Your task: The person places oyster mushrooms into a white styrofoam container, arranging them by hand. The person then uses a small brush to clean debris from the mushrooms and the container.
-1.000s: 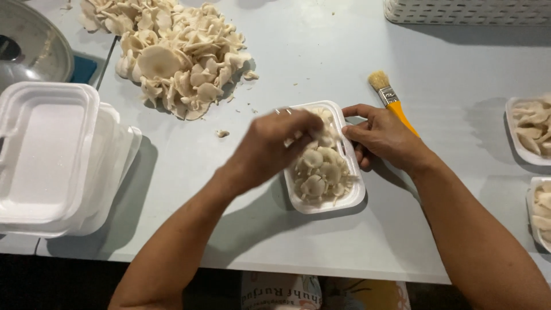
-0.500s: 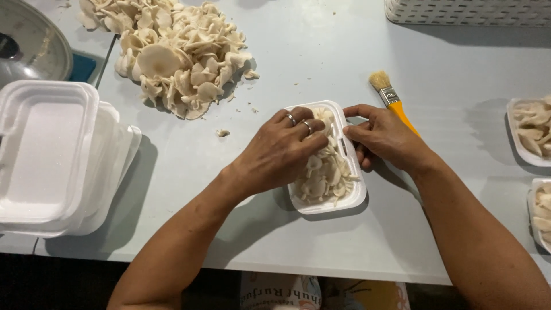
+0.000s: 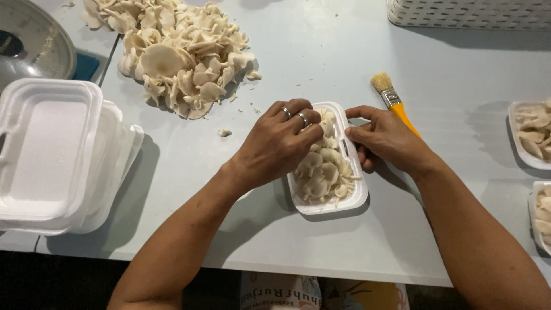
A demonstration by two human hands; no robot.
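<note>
Between the 2 hands lies the mushroom tray [image 3: 351, 201]: left hand [image 3: 281, 146] pressing its mushrooms [image 3: 321, 172], right hand [image 3: 384, 138] pinching its rim.

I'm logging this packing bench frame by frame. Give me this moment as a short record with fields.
left hand: left hand, two rings, palm down on the mushrooms in the tray
right hand: right hand, fingers on the tray's right rim
tray: small white foam tray, filled with pale mushrooms
loose pile: heap of mushrooms at the far left of the table
brush: yellow-handled brush beside the right hand
stack: empty foam trays at left
other: filled trays at the right edge; white basket top right
</note>
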